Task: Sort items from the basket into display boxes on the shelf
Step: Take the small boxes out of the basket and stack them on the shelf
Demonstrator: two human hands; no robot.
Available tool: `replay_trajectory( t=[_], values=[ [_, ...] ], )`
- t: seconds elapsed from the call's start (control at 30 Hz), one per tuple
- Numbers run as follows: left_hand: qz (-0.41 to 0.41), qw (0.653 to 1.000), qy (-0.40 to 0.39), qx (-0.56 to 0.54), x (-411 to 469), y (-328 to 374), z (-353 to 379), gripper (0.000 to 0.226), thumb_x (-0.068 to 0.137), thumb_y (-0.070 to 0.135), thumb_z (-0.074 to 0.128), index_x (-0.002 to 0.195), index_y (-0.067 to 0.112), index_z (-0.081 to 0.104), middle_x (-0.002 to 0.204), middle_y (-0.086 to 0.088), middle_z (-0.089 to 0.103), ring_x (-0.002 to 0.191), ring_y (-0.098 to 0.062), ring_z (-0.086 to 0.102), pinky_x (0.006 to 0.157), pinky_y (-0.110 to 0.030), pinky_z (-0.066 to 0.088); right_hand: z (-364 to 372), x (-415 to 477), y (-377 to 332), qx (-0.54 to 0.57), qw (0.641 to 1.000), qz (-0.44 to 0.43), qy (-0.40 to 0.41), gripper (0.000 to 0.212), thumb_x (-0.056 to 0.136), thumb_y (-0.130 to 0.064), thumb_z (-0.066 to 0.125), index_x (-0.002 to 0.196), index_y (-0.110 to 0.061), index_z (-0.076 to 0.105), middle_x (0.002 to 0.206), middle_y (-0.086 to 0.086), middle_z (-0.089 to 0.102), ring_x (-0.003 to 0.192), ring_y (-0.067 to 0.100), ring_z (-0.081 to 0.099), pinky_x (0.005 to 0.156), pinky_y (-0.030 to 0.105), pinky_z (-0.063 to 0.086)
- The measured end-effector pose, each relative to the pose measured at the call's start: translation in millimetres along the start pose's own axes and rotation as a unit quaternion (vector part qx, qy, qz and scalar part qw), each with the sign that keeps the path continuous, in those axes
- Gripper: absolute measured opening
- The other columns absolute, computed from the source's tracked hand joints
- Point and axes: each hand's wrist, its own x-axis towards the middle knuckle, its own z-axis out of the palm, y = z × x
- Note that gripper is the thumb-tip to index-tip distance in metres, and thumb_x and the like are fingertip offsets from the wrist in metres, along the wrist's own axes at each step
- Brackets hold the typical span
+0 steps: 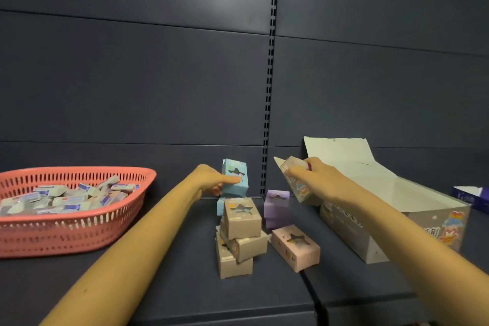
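My left hand (211, 180) grips a light blue small box (235, 178) raised above a pile of small boxes on the shelf. My right hand (315, 177) holds a pale pinkish small box (292, 171) up, left of the open display box (412, 219). Beneath the hands sit several tan boxes (242, 219) stacked loosely, a purple box (276, 208) and a pink box (295, 247) lying flat. A red plastic basket (79, 233) at the left holds several small white and blue packets (66, 197).
The dark shelf board (172, 286) has a seam right of centre. A slotted upright (270, 87) runs up the back panel. A dark blue carton (471, 197) peeks in at the far right behind the display box.
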Motion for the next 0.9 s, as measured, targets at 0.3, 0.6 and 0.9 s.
replay_trajectory(
  t=[0.3, 0.6, 0.9],
  values=[
    [-0.037, 0.991, -0.021, 0.124, 14.1, 4.0, 4.5, 0.049, 0.081, 0.045, 0.066, 0.108, 0.006, 0.054, 0.095, -0.008, 0.061, 0.064, -0.011, 0.055, 0.046, -0.016, 0.041, 9.3, 14.7, -12.0, -0.020, 0.998, -0.047, -0.023, 0.060, 0.089, -0.053, 0.048, 0.133, -0.015, 0.035, 0.129, 0.007, 0.053, 0.104, 0.021, 0.057, 0.084, 0.032, 0.051],
    [0.101, 0.936, 0.127, 0.312, -0.4, 7.5, -30.3, 0.033, 0.086, 0.044, 0.059, 0.098, 0.013, 0.062, 0.103, -0.008, 0.063, 0.097, -0.026, 0.059, 0.085, -0.035, 0.048, 34.6, 12.6, -52.8, -0.144, 0.984, -0.096, -0.029, 0.058, 0.084, -0.061, 0.049, 0.120, -0.015, 0.051, 0.107, 0.005, 0.057, 0.094, 0.023, 0.058, 0.079, 0.034, 0.050],
    [0.100, 0.896, 0.198, 0.386, -33.8, -4.3, -85.9, 0.034, 0.089, 0.037, 0.055, 0.113, 0.014, 0.061, 0.121, -0.010, 0.061, 0.111, -0.031, 0.056, 0.091, -0.040, 0.045, 49.2, 8.6, -69.9, -0.239, 0.963, -0.094, -0.081, 0.058, 0.084, -0.061, 0.050, 0.117, -0.014, 0.058, 0.113, 0.007, 0.059, 0.095, 0.025, 0.055, 0.083, 0.035, 0.047]
  ],
)
